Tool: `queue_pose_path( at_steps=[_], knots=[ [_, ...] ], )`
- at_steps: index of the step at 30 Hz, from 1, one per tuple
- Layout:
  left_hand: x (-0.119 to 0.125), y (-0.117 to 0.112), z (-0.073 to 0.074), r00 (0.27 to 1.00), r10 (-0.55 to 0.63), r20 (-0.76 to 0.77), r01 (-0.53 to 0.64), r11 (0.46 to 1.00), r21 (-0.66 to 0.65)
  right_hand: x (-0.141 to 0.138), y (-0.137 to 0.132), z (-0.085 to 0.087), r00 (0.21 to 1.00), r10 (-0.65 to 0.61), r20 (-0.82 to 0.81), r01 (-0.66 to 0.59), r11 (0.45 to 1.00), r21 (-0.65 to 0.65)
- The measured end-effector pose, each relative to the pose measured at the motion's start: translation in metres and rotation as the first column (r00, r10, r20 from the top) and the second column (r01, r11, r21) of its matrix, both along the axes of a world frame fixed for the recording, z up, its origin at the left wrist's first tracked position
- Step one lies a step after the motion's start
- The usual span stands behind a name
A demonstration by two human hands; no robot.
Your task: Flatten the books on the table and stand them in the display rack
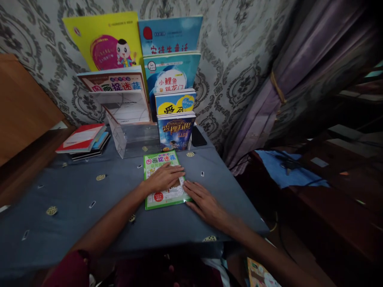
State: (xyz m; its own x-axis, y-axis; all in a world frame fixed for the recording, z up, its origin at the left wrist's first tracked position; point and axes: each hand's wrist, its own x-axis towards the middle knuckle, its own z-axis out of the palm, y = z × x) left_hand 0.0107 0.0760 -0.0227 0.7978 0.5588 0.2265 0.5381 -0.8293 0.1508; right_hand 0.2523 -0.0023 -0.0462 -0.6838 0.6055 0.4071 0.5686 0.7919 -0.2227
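A green-bordered picture book (151,189) lies closed and face up on the table in front of me. My left hand (164,177) rests flat across the middle of its cover, fingers stretched to the right. At the book's right edge lies my right hand (205,201), its fingers extended and the tips touching the cover's border. Neither hand grips anything. Just beyond the book stands a clear acrylic book rack (137,139), with a dark blue book (176,131) in its front right tier and a yellow book (104,40) at the back left.
A short stack of books with a red one (82,137) on top lies left of the rack. A black phone (198,136) is at the rack's right. The table (119,235) ends at right, near a purple curtain (263,107) and a blue cloth (278,167).
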Motion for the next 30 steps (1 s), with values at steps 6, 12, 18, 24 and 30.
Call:
queue_pose_path(
  at_steps=[6,12,18,24,30],
  knots=[
    [0.002,-0.007,0.003,0.999,-0.028,0.041,0.029,0.999,-0.014,0.001,0.001,0.002,1.0,-0.002,-0.022,0.001,0.999,-0.04],
    [0.005,-0.012,0.007,1.0,-0.001,0.009,0.001,1.0,0.0,-0.001,-0.001,0.005,1.0,-0.017,-0.005,0.016,1.0,-0.013],
    [0.007,-0.029,0.008,0.999,-0.039,-0.011,0.039,0.999,-0.022,0.003,-0.013,0.013,0.997,0.001,-0.073,0.003,0.999,0.045],
    [0.009,-0.037,0.007,0.999,-0.027,0.019,0.028,0.999,-0.027,0.003,-0.014,0.017,0.991,0.031,-0.128,-0.024,0.998,0.053],
    [0.008,-0.038,0.008,0.999,-0.035,0.032,0.036,0.999,-0.028,0.003,-0.014,0.016,0.992,0.023,-0.125,-0.016,0.998,0.058]
  ],
)
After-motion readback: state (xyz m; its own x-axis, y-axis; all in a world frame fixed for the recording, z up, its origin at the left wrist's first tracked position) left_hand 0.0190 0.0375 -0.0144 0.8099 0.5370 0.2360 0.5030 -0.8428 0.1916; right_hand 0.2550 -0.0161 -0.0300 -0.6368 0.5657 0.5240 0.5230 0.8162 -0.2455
